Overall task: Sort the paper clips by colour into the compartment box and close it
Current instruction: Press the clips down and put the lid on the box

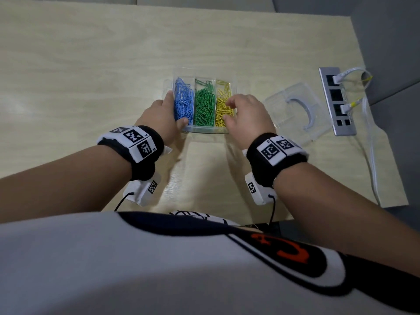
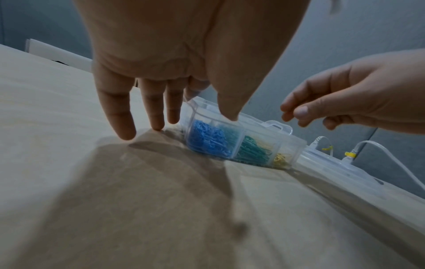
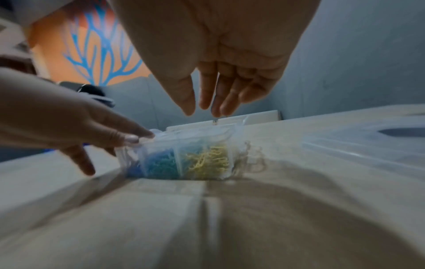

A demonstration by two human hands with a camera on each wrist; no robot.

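Observation:
A clear compartment box [image 1: 204, 130] stands open on the wooden table, with blue clips [image 1: 183, 103] on the left, green clips [image 1: 204, 105] in the middle and yellow clips [image 1: 221, 110] on the right. My left hand [image 1: 173, 108] lies along the box's left side, its thumb on the near rim and its straight fingers reaching down to the table [image 2: 207, 107]. My right hand [image 1: 227, 110] hovers just above the yellow compartment with thumb and fingers close together [image 3: 200, 111]; I see nothing held between them. No loose clips show on the table.
A clear plastic lid [image 1: 295, 110] lies flat to the right of the box. Beyond it a grey socket strip [image 1: 336, 101] with white cables plugged in sits near the table's right edge [image 1: 386, 155]. My torso is at the near edge.

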